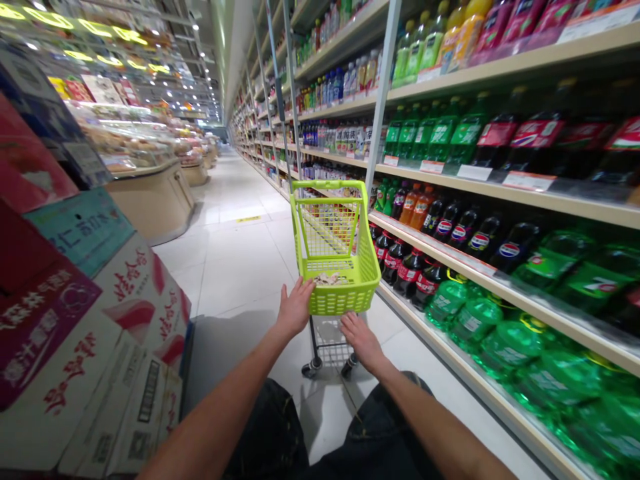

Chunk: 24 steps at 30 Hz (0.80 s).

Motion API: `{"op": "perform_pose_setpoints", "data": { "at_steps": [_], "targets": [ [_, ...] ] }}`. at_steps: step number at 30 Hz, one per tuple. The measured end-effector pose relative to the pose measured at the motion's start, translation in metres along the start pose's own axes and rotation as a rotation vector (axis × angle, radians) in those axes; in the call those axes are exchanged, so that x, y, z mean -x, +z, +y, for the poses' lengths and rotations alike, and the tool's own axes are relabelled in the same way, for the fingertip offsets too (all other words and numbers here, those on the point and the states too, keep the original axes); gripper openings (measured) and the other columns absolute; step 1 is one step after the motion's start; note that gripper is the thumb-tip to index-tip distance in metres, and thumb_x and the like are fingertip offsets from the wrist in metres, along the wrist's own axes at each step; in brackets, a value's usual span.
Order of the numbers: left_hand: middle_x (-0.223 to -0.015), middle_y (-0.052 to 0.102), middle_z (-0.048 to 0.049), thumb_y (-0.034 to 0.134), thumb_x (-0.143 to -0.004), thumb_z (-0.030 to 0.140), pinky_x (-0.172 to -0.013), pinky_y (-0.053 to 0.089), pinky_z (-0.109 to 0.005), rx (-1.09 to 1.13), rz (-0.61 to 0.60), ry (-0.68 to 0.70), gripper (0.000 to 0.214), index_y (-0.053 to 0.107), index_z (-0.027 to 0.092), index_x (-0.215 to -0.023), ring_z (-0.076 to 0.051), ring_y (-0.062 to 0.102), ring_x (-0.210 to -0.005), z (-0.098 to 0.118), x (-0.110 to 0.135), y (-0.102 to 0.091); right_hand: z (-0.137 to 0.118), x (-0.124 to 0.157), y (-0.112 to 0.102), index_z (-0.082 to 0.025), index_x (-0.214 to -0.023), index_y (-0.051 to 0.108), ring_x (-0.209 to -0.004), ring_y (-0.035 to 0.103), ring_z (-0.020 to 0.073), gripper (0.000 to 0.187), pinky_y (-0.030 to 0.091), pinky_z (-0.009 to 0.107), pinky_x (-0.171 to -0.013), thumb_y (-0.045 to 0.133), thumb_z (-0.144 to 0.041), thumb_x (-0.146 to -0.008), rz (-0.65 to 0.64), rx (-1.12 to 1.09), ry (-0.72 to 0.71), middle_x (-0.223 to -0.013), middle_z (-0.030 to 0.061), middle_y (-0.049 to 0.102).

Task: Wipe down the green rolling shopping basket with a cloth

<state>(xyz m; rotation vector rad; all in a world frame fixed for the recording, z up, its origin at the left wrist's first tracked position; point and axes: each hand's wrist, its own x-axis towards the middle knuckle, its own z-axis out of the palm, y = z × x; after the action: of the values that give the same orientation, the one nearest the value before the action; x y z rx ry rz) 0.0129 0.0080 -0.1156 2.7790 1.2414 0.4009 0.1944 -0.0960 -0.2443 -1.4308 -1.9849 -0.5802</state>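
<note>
A lime-green shopping basket [345, 280] sits on a small wheeled trolley frame [325, 350] in a supermarket aisle. My left hand [295, 308] rests against the basket's near left corner with the fingers over its rim. My right hand [361, 339] reaches just under the basket's near edge, fingers curled toward the frame; whether it grips anything is hidden. Something pale lies in the bottom of the basket. My dark trousers show at the bottom of the view.
Shelves [500, 193] of soft-drink bottles run along the right, with large green bottles [505, 333] low down. Stacked cardboard boxes [100, 347] stand at the left. A curved counter [155, 193] lies further back left. The white tiled aisle [235, 247] stretches ahead.
</note>
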Motion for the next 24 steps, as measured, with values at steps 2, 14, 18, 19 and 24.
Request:
{"op": "perform_pose_setpoints", "data": {
  "at_steps": [2, 14, 18, 19, 24],
  "targets": [
    [-0.137, 0.037, -0.0026, 0.027, -0.071, 0.002, -0.103, 0.016, -0.058, 0.001, 0.005, -0.014, 0.06, 0.038, 0.022, -0.127, -0.02, 0.022, -0.131, 0.002, 0.001, 0.0, 0.005, -0.003, -0.012, -0.018, -0.111, 0.055, -0.127, 0.03, 0.02, 0.031, 0.041, 0.046, -0.096, 0.04, -0.01, -0.086, 0.05, 0.011, 0.022, -0.119, 0.0097, 0.056],
    [-0.138, 0.036, -0.004, 0.027, -0.071, 0.001, -0.103, 0.016, -0.057, -0.034, 0.04, -0.012, 0.06, 0.037, 0.021, -0.127, -0.02, 0.02, -0.132, 0.001, 0.003, 0.005, 0.019, 0.014, -0.018, -0.019, -0.119, 0.051, -0.127, 0.03, 0.0188, 0.039, 0.041, 0.044, -0.096, 0.037, -0.007, -0.084, 0.081, 0.063, 0.086, -0.119, 0.0097, 0.056],
    [-0.138, 0.035, -0.0053, 0.028, -0.07, 0.0, -0.103, 0.018, -0.056, -0.05, 0.068, -0.035, 0.06, 0.039, 0.018, -0.126, -0.021, 0.02, -0.132, 0.003, 0.004, 0.009, 0.03, -0.014, -0.041, -0.019, -0.129, 0.039, -0.131, 0.022, 0.0215, 0.052, 0.032, 0.05, -0.102, 0.035, -0.001, -0.08, 0.23, 0.061, 0.186, -0.133, 0.0091, 0.042],
    [-0.138, 0.035, -0.0055, 0.028, -0.07, 0.0, -0.102, 0.018, -0.057, -0.051, 0.073, -0.039, 0.06, 0.039, 0.017, -0.126, -0.021, 0.02, -0.132, 0.004, 0.004, 0.01, 0.033, -0.019, -0.042, -0.019, -0.13, 0.037, -0.131, 0.021, 0.0216, 0.055, 0.031, 0.05, -0.103, 0.034, 0.0, -0.079, 0.257, 0.061, 0.198, -0.135, 0.0087, 0.04],
    [-0.138, 0.036, -0.0055, 0.029, -0.069, 0.0, -0.102, 0.019, -0.057, -0.049, 0.066, -0.024, 0.061, 0.039, 0.018, -0.126, -0.021, 0.021, -0.132, 0.005, 0.003, 0.011, 0.031, 0.011, -0.016, -0.02, -0.132, 0.034, -0.13, 0.022, 0.0195, 0.059, 0.039, 0.046, -0.098, 0.031, 0.003, -0.077, 0.178, 0.038, 0.2, -0.133, 0.0089, 0.043]
  ]
}}
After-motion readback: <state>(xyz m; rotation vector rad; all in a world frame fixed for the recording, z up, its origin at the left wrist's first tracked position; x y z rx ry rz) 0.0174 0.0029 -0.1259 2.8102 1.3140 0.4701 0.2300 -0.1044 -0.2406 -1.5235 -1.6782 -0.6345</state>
